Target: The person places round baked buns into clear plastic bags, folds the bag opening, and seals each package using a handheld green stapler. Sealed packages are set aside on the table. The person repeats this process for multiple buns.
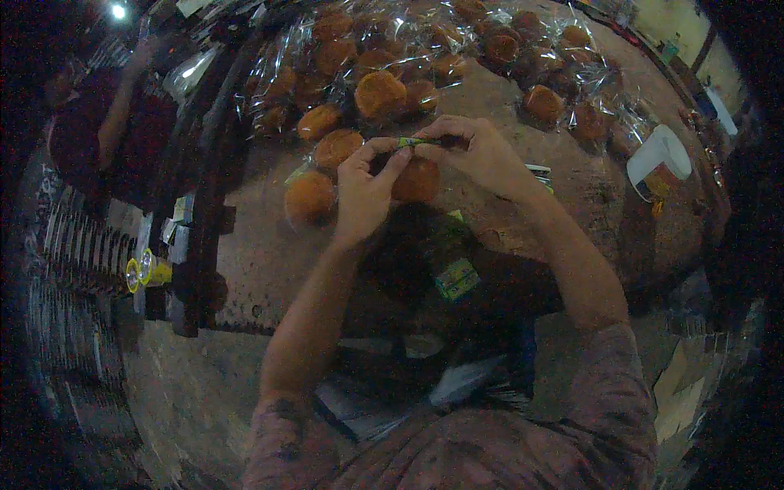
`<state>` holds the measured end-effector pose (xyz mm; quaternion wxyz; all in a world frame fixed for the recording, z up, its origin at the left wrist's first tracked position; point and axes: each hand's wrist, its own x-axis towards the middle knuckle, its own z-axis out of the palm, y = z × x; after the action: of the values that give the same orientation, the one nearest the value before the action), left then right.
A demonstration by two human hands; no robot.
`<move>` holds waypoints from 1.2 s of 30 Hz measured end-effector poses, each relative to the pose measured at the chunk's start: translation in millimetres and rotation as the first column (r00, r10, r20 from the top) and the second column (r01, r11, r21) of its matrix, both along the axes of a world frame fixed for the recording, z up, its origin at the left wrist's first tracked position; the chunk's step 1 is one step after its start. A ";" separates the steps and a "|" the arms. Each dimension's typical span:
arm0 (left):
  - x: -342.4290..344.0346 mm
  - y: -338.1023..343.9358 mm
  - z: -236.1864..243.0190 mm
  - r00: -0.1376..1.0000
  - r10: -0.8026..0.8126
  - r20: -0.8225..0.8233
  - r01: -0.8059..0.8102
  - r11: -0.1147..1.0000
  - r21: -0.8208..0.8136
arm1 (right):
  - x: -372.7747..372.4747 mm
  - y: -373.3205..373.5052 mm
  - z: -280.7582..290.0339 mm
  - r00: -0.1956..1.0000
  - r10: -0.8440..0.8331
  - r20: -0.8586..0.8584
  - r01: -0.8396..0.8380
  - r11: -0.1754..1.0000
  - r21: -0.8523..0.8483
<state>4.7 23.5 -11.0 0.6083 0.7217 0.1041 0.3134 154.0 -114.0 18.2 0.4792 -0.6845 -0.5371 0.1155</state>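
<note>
My left hand point(369, 192) and my right hand point(482, 159) meet over the table, both closed in a pinch. Between their fingertips is a small green strip point(412, 141), probably a paper label, each hand gripping one end. Just beneath them lies a round orange-brown bun point(415, 181), partly hidden by my left hand. To the left are another bun point(310, 198) and one more point(337, 149). Closer to my body, green and yellow printed labels point(457, 279) lie in a dark patch between my forearms.
Several buns in clear plastic wrap point(380, 94) crowd the far side of the wooden table point(563, 229). A white tub point(660, 159) lies tipped at the right. Yellow-rimmed rolls of tape point(147, 268) stand at the left edge. Beyond it, another person's arm point(122, 118) shows.
</note>
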 end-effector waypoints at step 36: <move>-7.4 -2.7 9.2 0.961 0.267 0.074 -0.277 0.934 0.228 | 65.1 -50.5 3.4 0.969 -0.216 0.119 0.232 0.961 -0.151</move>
<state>-2.7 20.8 -1.8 0.4710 0.7608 0.1519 0.4198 219.1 -164.5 21.6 0.4033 -0.7831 -0.4683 0.0694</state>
